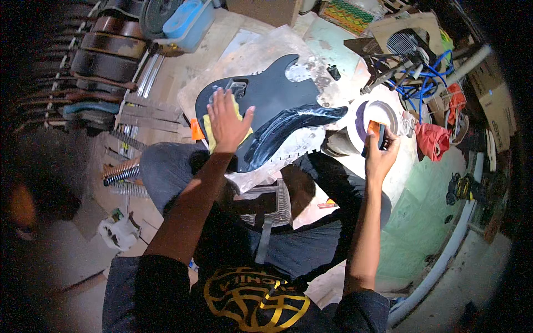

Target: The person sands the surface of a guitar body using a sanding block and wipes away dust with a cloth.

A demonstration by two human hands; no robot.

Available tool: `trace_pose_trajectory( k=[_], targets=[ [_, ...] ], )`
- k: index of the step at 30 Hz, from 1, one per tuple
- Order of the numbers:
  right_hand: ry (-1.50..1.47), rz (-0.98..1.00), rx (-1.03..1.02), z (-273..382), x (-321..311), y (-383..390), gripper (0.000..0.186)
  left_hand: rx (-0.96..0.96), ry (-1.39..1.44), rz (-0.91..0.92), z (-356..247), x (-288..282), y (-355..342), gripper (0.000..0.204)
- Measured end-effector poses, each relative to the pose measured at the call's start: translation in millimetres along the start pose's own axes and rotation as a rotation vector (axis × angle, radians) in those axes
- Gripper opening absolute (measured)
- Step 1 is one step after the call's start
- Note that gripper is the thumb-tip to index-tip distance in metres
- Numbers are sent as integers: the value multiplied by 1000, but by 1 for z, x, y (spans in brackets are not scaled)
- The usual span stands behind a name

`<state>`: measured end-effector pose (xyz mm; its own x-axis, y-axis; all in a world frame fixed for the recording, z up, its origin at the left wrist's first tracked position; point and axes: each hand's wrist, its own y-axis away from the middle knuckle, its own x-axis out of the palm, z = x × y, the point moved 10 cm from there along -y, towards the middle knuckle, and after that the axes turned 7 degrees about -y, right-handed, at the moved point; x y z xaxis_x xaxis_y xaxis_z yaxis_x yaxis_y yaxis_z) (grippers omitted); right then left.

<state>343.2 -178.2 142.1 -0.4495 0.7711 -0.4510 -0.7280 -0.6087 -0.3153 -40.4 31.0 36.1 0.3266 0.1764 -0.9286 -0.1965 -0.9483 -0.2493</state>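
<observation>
A black electric guitar body point(266, 91) lies across a worn board in front of me, with whitish smears along its near right edge. My left hand point(226, 125) rests on its left part, fingers stretched out flat over a yellow cloth point(242, 135) that shows on both sides of the palm. Off to the right, my right hand point(382, 155) is closed around a dark sanding block point(367, 145) with an orange sheet point(374, 129) at its top. It is held up at the near rim of a white round tub point(395, 115), partly covering the opening.
Several guitar bodies point(105, 66) stand racked at the far left. Blue plastic containers point(191, 25) are behind the board. Blue tubing point(425, 83) and a red cloth point(433, 141) lie at the right. A dark ribbed object point(283, 202) sits between my legs.
</observation>
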Motion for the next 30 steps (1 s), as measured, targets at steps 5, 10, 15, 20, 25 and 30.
trace_pose_trajectory(
  k=[5,10,15,20,25,30],
  targets=[
    [-158,-34,230,-38,-21,54,41,140,-187,296,-5,-16,51,93],
    [-386,-88,316,-60,-6,53,39,337,-409,357,-30,-8,128,104],
    [-460,-47,359,-36,4,49,36,297,-374,422,-39,-6,122,117],
    [-499,-32,436,-26,-2,44,38,369,-497,435,-36,4,127,87],
    [-548,-37,433,-29,0,42,36,339,-437,375,-50,11,120,89],
    [-549,19,464,-23,7,42,33,209,-367,352,-71,17,98,122]
  ],
)
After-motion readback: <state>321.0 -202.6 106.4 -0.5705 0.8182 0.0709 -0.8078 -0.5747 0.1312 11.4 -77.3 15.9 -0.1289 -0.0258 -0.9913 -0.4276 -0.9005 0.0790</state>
